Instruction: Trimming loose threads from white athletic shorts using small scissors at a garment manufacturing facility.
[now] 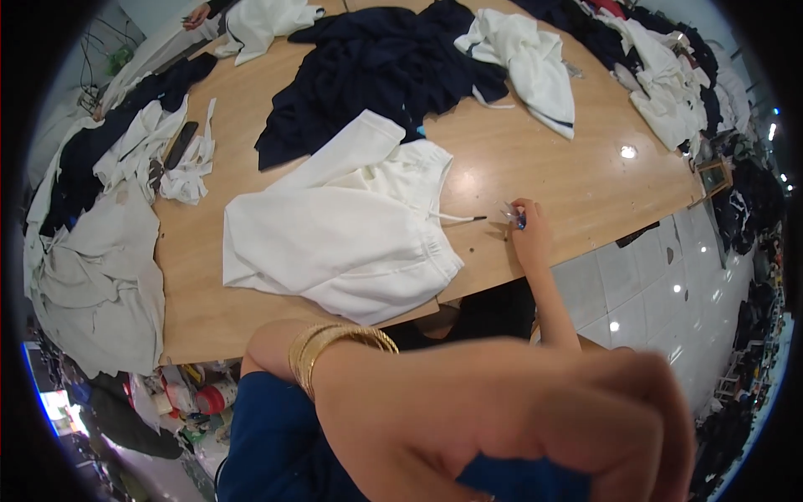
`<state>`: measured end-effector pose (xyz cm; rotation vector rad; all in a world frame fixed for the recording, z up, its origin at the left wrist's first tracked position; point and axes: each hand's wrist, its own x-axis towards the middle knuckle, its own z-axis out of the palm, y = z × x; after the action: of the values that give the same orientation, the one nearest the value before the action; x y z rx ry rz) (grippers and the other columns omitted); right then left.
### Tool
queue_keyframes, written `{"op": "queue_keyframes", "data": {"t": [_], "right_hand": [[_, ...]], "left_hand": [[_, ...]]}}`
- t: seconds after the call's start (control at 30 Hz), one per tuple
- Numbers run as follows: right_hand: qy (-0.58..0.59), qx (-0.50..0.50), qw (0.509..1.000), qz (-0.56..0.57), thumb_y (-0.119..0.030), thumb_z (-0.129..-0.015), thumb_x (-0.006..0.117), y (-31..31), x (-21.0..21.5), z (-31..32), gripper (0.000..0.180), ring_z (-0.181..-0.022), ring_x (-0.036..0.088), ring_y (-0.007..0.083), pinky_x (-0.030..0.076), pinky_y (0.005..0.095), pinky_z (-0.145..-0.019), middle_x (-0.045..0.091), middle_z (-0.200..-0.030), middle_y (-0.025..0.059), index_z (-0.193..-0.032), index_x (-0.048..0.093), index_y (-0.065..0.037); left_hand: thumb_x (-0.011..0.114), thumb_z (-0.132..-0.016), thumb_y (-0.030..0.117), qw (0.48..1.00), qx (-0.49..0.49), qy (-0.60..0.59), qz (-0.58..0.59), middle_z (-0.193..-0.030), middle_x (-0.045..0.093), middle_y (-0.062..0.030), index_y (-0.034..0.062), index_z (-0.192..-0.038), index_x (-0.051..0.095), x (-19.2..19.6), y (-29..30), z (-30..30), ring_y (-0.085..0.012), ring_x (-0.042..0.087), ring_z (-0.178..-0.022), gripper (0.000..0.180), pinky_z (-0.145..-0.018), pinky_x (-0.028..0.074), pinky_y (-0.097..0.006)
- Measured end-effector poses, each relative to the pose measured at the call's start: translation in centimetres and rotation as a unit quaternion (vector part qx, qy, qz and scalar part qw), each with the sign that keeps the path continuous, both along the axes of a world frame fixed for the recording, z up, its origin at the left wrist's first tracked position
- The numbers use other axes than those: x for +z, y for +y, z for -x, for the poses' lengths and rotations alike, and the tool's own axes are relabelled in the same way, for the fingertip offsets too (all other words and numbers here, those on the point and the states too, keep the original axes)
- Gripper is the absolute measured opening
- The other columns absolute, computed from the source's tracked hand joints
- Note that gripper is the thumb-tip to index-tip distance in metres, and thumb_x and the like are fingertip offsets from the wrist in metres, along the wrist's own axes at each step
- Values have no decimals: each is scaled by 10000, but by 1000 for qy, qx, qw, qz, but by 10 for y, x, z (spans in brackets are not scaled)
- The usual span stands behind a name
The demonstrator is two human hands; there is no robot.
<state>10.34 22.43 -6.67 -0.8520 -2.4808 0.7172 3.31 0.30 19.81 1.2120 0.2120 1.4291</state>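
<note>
My right hand (533, 237) rests on the table near its front edge. It is closed around small thread snips (513, 217) with metal blades and a blue part, the blades pointing left. Just left of them lie white pants (335, 230), spread sideways, one leg folded over. Their gathered waistband faces right, and a white drawstring (458, 218) with a dark tip runs out toward the snips. My left hand (577, 418), with gold bangles on the wrist, is raised very close to the camera. Its fingers are bent and blurred, their tips out of sight.
Behind the pants lies a dark navy fabric heap (376, 75), with a white garment (531, 71) to its right. Scraps and a dark elongated object (181, 145) lie at left beside pale cloth (100, 276). Another person's hand (196, 15) shows at the far left. More garments (669, 84) line the right.
</note>
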Motion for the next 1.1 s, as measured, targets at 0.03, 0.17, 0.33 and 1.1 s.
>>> {"op": "queue_keyframes", "data": {"t": [0.03, 0.17, 0.33, 1.1], "right_hand": [[10, 6, 1000, -9, -69, -755, 606, 2, -1, -8, 151, -795, 595, 319, 476, 363, -669, 616, -852, 117, -904, 599, -45], [83, 0, 995, 61, -77, -798, 607, 18, -18, -42, 128, -714, 621, 216, 470, 276, -642, 631, -791, 111, -910, 611, -16], [55, -26, 962, 265, -94, -826, 594, 5, 4, -93, 145, -668, 592, 111, 454, 230, -617, 609, -719, 50, -935, 622, -2], [158, 184, 955, 169, -64, -683, 710, -33, 106, -16, 436, -870, 573, 202, 471, 304, -728, 553, -985, 114, -1099, 580, -80]], "left_hand": [[584, -841, 255, 996, 88, 1, -1, -1083, 523, -199, -25, -913, 560, -10, 0, 5, -275, 536, -949, 290, -822, 420, -358], [465, -854, 52, 847, 506, 141, 83, -899, 586, -129, -17, -934, 546, -57, -1, 34, -176, 572, -876, 133, -792, 454, -303], [593, -809, 66, 522, 596, 586, 169, -1002, 614, -63, 54, -1011, 589, -158, -33, 80, -189, 566, -960, 202, -806, 440, -298], [547, -816, 163, 730, 392, 499, 254, -799, 545, -135, -8, -966, 567, -159, 36, 66, -252, 527, -687, 228, -649, 424, -326]]}}
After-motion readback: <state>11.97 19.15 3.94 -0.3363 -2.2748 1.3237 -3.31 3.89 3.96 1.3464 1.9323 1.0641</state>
